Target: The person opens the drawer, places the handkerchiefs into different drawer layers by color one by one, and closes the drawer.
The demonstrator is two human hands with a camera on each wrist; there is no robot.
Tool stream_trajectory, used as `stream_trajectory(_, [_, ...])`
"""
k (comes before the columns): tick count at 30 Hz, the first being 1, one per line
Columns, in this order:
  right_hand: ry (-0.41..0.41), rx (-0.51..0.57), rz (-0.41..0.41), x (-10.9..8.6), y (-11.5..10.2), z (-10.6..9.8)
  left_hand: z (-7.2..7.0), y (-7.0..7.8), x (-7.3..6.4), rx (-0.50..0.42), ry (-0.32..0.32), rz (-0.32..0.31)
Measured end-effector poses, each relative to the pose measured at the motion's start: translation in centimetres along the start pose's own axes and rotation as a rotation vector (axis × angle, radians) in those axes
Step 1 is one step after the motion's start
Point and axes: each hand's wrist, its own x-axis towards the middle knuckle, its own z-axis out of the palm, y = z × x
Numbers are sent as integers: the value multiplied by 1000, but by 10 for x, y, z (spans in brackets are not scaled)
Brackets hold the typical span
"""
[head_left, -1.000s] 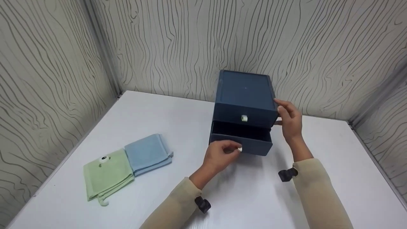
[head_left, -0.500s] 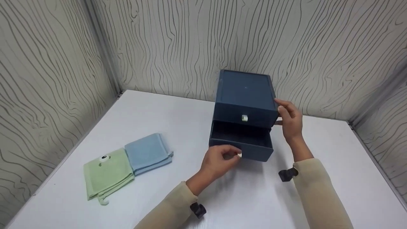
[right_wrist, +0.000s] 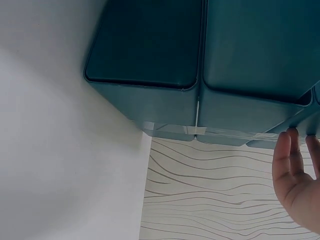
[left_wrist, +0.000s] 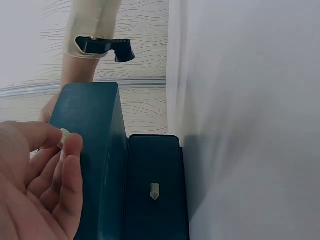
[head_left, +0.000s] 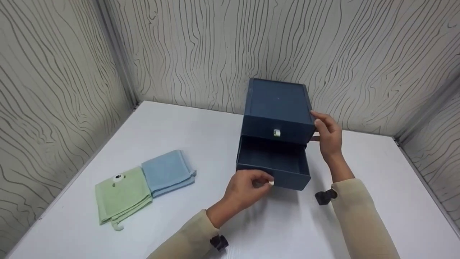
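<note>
A dark blue drawer cabinet (head_left: pixel 278 99) stands near the back wall. Its open drawer (head_left: pixel 293 180) sticks out under the shut top drawer (head_left: pixel 260 127), and the visible inside is bare. With thumb and forefinger, my left hand (head_left: pixel 242 192) pinches this drawer's small white knob (head_left: pixel 271 183). In the left wrist view, another shut drawer (left_wrist: pixel 155 160) with its own pale knob (left_wrist: pixel 155 191) lies below the open one. Against the cabinet's right side, near its top front corner, my right hand (head_left: pixel 329 138) rests its fingertips; the right wrist view shows them on the side wall.
On the left of the white table (head_left: pixel 201 226) lie a folded green cloth (head_left: pixel 124 198) with an eye decoration and a folded blue cloth (head_left: pixel 167 172), side by side. Wood-grain patterned panels (head_left: pixel 187 54) surround the table at the back and sides.
The left hand has drawn the drawer further out toward me by its knob, showing more of the inside. The right hand stays in place on the cabinet's side.
</note>
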Motion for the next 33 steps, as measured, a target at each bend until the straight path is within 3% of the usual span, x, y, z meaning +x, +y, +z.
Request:
stream_trajectory(18, [-3,36,-6,0,-1,0,-2,10,-14,13,-67,5])
stream_trajectory(33, [-6,45,-29,0,1,0,-2,10,-22,39,-106,20])
